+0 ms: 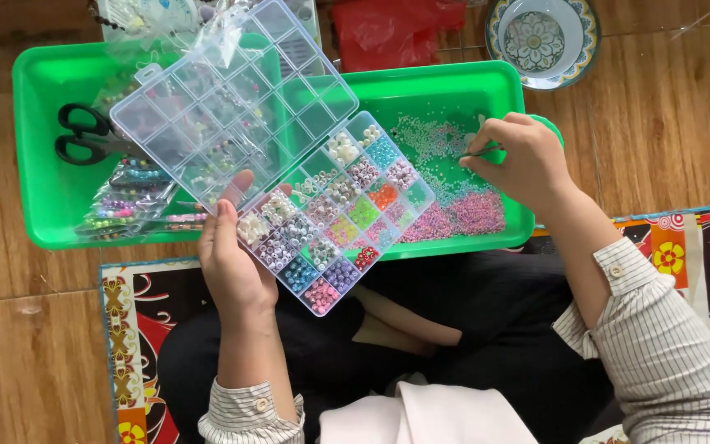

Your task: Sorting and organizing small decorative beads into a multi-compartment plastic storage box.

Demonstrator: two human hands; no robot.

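Bead box [322, 222], clear and hinged open, is held over the near edge of the green tray [43, 214], its long axis running diagonally from the near middle toward the far left corner. Left hand [232, 263] is closed on its near end, thumb on top. Right hand [519, 160] is pinched over loose beads [454, 205] at the tray's right end; what is gripped cannot be told. Scissors [84, 136] lie at the left end. Tray rests on wooden floor [667, 107].
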